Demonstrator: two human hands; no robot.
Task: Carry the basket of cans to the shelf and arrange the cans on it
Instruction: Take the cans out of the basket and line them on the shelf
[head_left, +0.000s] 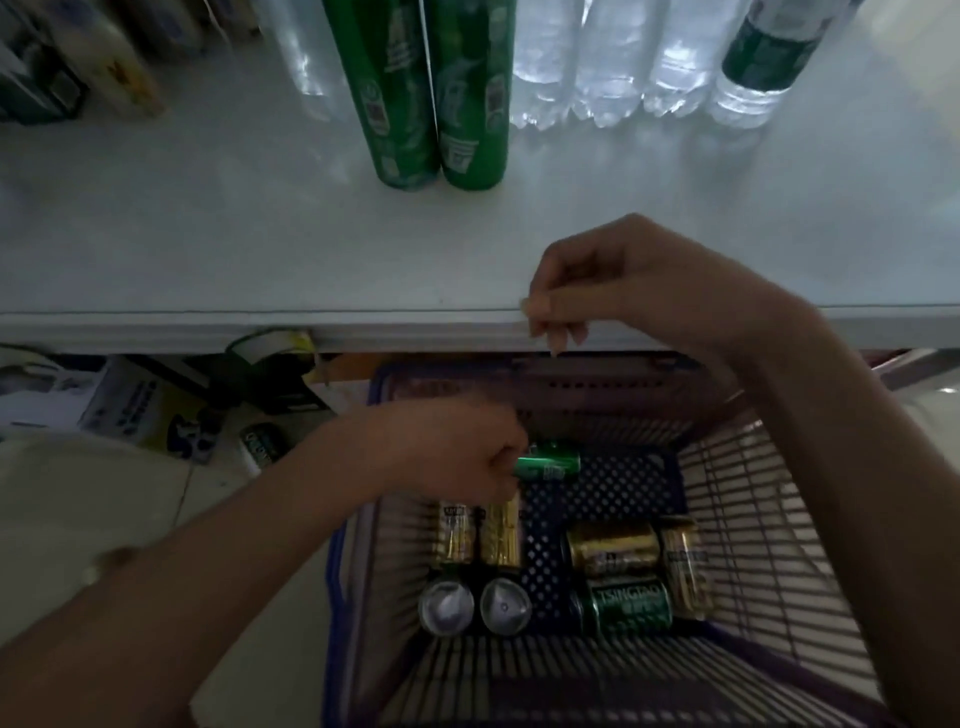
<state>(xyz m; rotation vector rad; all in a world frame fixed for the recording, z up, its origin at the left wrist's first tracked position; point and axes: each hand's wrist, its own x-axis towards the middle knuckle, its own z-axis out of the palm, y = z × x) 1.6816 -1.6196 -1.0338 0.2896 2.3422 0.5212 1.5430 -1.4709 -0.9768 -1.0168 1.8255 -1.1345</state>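
Observation:
A blue and purple plastic basket (332, 571) sits below the front edge of the white shelf (208, 249). My left hand (457, 457) reaches into it and is closed on a small green can (553, 462) lying near the far wall. Two gold cans (478, 530) lie at the left, silver ends toward me. At the right lie two more gold cans (613, 548) and a green Tsingtao can (628, 605). My right hand (597, 286) hovers over the shelf edge, fingers curled down, holding nothing. Two tall green cans (436, 104) stand side by side on the shelf.
Clear water bottles (623, 67) line the back of the shelf to the right of the green cans. Boxes (78, 67) stand at its back left. Under the shelf on the left are a carton (140, 405) and a tape roll (270, 348).

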